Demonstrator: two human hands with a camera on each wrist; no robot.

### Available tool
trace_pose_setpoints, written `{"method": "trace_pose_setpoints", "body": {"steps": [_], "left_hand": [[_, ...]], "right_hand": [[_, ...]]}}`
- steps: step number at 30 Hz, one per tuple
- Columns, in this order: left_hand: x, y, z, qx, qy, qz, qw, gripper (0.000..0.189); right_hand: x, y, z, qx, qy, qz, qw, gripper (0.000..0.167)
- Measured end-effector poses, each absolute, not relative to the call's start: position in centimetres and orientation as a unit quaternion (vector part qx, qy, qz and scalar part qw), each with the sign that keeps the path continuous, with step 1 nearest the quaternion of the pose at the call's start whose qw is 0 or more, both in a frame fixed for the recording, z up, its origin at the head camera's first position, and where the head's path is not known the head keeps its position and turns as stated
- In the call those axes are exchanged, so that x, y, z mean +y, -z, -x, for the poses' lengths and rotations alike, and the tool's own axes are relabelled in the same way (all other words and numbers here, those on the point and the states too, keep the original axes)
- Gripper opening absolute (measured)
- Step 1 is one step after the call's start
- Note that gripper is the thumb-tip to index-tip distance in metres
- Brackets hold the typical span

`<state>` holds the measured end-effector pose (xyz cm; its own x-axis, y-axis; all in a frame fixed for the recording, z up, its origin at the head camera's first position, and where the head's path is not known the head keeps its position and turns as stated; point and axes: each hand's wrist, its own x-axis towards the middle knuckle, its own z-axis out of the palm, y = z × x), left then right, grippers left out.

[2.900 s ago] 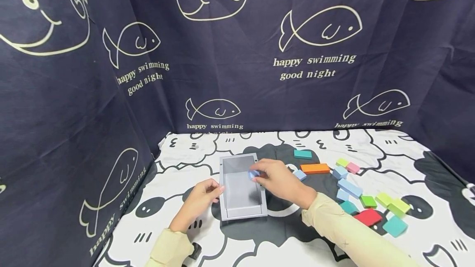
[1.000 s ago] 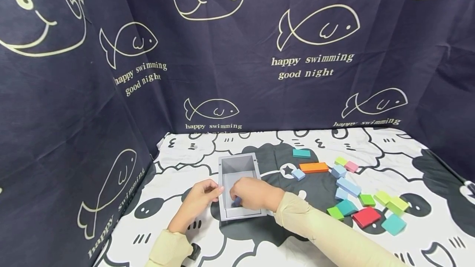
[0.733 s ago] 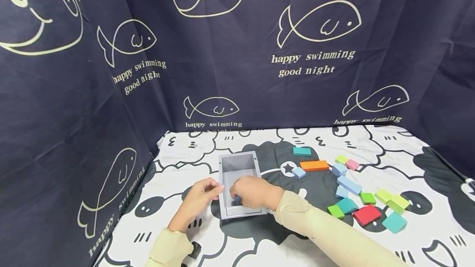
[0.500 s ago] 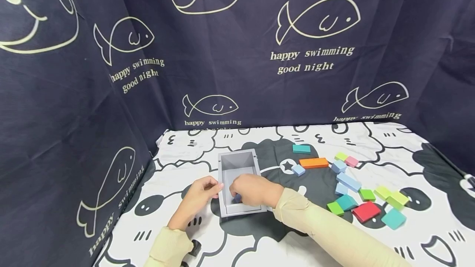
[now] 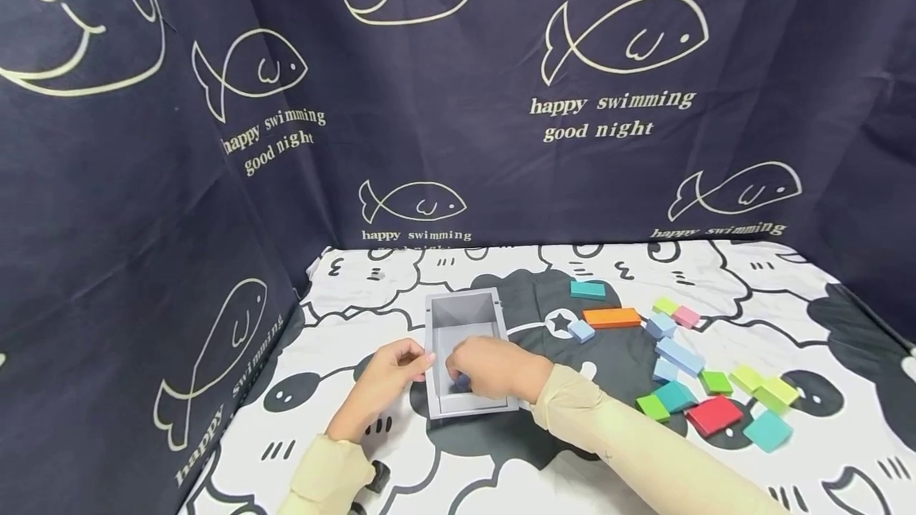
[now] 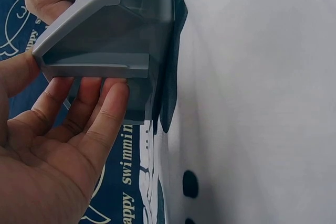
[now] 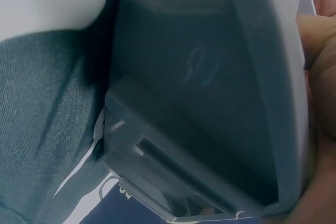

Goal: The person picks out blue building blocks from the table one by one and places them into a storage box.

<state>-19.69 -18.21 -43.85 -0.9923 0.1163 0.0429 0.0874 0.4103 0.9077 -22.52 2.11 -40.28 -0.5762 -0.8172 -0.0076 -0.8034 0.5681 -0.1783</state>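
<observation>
In the near half of a grey rectangular plastic box [image 5: 431, 324], long axis forward, the right grip [image 5: 494, 368] held a small, partly hidden blue block [image 5: 463, 382] beneath it. The left grip [image 5: 390, 372] pinched the box's left rim.

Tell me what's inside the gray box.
Inside the gray box, the right grip holds a bluish block, partly covered. Bare floor shows beyond the grip; whatever lies beneath it is hidden.
</observation>
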Motion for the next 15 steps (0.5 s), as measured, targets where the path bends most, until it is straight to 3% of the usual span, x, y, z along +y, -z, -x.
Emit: {"method": "trace_pose_setpoints", "body": {"steps": [15], "left_hand": [[-18.26,43.94,19.93,0.837,-0.543,-0.066,0.014,0.018]], "right_hand": [[2.23,40.73,22.59,0.888,0.08,0.452,0.03,0.022]]}}
